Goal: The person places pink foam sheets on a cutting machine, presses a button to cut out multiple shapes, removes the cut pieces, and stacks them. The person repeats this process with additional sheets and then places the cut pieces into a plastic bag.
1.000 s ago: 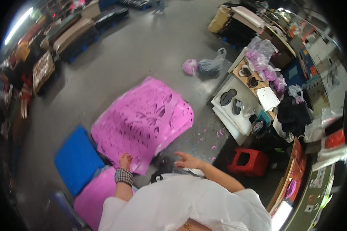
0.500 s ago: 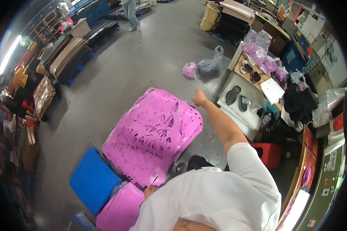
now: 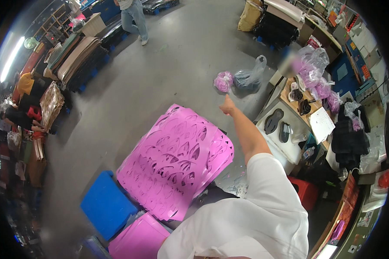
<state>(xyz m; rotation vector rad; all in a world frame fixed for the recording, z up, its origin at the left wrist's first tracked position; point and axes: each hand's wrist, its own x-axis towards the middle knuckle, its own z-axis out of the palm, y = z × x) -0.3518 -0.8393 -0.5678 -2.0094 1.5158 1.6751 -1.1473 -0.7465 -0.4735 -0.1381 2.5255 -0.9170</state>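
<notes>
The pile of pink die-cut sheets (image 3: 173,160) lies slanted and flat, pierced by curved, leaf-shaped openings, its layers unevenly aligned along the right edge. Beyond the pile's far right side, apart from it, sits a small rounded plastic bag of pink pieces (image 3: 223,81). Farther right of the pile stands a larger translucent bag of dark contents (image 3: 247,80), its handle loop upright.

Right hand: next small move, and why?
Perhaps ease the right hand forward toward the pink-filled bag: the arm is outstretched, a finger points that way, no held object shows, and in this view the fingertip stops just short.
</notes>
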